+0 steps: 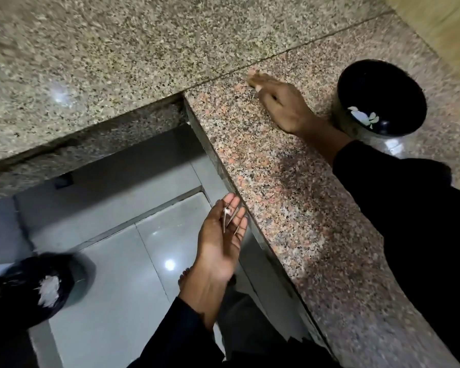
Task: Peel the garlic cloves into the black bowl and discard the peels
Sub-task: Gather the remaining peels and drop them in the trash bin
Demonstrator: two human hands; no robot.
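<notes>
The black bowl [380,98] stands on the granite counter [290,181] at the right, with white peeled garlic cloves [363,116] in it. My right hand [284,104] lies on the counter left of the bowl, fingers stretched forward and blurred over some pale peel scraps [254,78]. My left hand [223,240] is held palm up just off the counter's edge, fingers straight, with a few thin garlic peels [230,219] lying on them.
A black-lined bin [37,285] with white peels inside stands on the tiled floor at the lower left. The counter wraps round in an L, its inner corner near the middle of the view. My bare foot [183,274] shows under the left wrist.
</notes>
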